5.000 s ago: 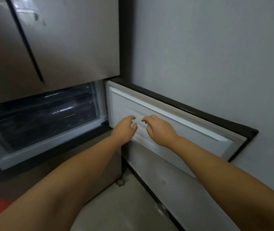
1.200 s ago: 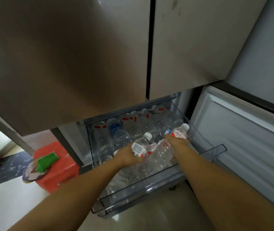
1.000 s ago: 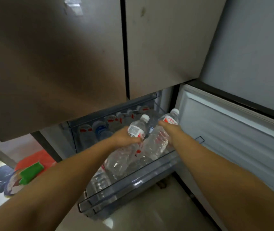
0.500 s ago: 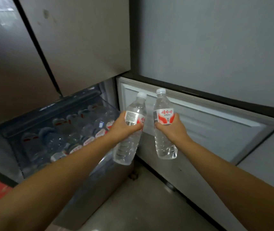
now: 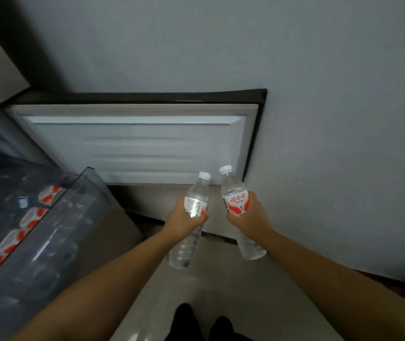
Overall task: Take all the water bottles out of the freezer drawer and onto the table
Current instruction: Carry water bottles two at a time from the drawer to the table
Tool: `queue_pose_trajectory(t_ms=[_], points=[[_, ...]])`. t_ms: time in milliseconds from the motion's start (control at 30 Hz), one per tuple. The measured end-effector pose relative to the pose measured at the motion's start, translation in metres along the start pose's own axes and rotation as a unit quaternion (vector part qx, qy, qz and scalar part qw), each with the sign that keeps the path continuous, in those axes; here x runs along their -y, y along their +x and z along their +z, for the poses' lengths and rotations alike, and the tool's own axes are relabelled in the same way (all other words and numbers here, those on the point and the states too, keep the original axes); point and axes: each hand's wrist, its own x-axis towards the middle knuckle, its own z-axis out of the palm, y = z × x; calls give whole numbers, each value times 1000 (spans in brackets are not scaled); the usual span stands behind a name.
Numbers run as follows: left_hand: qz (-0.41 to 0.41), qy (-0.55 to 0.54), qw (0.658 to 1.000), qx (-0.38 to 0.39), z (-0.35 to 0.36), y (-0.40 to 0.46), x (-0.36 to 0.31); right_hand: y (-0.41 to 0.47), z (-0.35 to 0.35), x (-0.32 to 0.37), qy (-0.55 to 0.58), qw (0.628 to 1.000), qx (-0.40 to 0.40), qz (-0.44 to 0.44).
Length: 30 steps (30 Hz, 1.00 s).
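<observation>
Plainly, from the head camera, each hand carries one water bottle out in front of the body. The left hand (image 5: 185,219) has its fingers curled round the label band of the left bottle (image 5: 191,222), which leans with its white cap up and to the right and its clear base hanging below the hand, toward the floor (image 5: 147,303). The right hand (image 5: 249,217) wraps the right bottle (image 5: 236,200) at the same height; its red-and-white label faces the camera, the cap points up, and the base sticks out below the wrist. The two bottles are near each other at the caps but apart, not touching.

At the left edge stands the pulled-out freezer drawer (image 5: 90,183), a clear plastic bin. More bottles (image 5: 31,217) lie inside it, their red-and-white labels showing through the wall; how many cannot be told. The held bottles are well clear of the drawer, to its right.

Behind the hands the open freezer door (image 5: 132,143) shows its white inner liner against a grey wall (image 5: 319,94). Dark shoes (image 5: 204,326) show at the bottom edge on the pale floor.
</observation>
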Motion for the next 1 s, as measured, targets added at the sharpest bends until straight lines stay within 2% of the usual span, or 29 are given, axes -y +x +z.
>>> queue_pose_trajectory(t_ms=[167, 233, 300, 600, 900, 1000], points=[[54, 39, 994, 89, 58, 32, -36, -3, -56, -39, 38, 990, -113, 70], [99, 49, 982, 152, 88, 46, -62, -12, -88, -53, 49, 976, -184, 101], [119, 52, 976, 175, 105, 56, -76, -16, -106, -60, 49, 971, -205, 117], [247, 131, 895, 346, 228, 54, -166, -89, -208, -110, 71, 881, -416, 212], [349, 130, 812, 448, 394, -26, -251, -194, -320, -177, 65, 794, -547, 258], [368, 127, 782, 487, 458, -68, -278, -235, -364, -207, 69, 777, -569, 261]])
